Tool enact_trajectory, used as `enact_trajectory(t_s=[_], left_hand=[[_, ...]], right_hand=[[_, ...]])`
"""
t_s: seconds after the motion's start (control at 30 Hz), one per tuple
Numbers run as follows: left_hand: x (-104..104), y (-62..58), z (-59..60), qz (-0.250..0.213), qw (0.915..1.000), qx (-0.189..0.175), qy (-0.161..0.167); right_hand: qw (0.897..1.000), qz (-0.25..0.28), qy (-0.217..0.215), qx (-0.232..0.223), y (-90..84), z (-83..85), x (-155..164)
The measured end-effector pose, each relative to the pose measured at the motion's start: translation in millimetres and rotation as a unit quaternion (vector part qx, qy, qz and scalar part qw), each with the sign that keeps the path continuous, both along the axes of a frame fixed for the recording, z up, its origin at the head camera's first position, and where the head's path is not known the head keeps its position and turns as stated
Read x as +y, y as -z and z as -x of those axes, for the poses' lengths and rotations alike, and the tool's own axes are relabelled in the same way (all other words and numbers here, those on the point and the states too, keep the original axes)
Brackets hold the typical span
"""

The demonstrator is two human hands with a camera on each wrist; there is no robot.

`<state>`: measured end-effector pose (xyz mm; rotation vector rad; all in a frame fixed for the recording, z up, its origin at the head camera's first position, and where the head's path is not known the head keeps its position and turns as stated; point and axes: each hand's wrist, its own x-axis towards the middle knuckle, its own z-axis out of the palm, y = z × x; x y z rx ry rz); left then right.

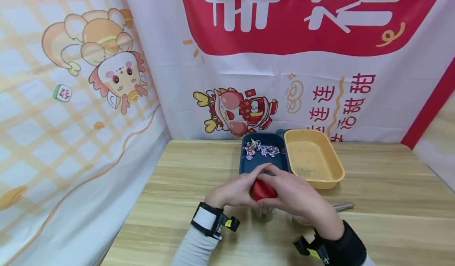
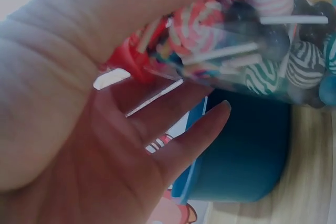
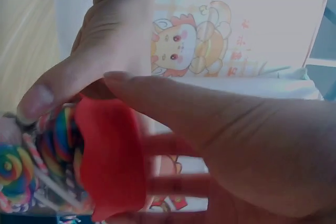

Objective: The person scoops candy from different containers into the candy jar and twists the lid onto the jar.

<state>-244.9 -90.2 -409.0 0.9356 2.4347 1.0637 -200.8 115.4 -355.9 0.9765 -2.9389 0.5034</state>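
Observation:
A clear jar [image 2: 231,59] with a scalloped red lid [image 3: 113,156] stands between both hands, packed with swirl lollipops and striped balls. My left hand [image 1: 232,191] curls round the lid and the upper jar, its thumb against the clear wall in the right wrist view. From the other side my right hand [image 1: 293,191] curves round the red lid, thumb near the lid's edge. In the head view the hands hide most of the jar. Right behind them is a dark blue tray [image 1: 243,151] with striped lollipops [image 1: 259,148] in it.
A yellow tray [image 1: 335,169] stands against the blue one on its right, with small faint bits inside. A grey metal handle [image 1: 344,206] sticks out from behind my right forearm; the rest of it is hidden. Printed cloth [image 1: 170,80] hangs behind the wooden table [image 1: 177,179].

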Motion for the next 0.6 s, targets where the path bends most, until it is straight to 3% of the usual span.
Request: enact_trajectory(t_s=[0.13,0.33,0.47,0.6], left_hand=[[3,-0.8,-1.5,-0.002,1.0000,0.000,-0.001],[7,3.7,-5.0,-0.009,0.9995,-0.029,-0.003],[10,6.4,-6.3,-0.002,0.9998,-0.021,-0.004],[13,4.5,-5.5,-0.001,1.0000,-0.002,0.006]], right_hand=[[0.997,-0.037,0.047,0.050,-2.2,-5.5,-5],[0.981,-0.071,0.093,0.153,3.4,-15.3,-18],[0.985,-0.058,0.090,0.136,4.1,-15.7,-20],[0.995,-0.026,0.071,0.064,-2.1,-11.3,-13]])
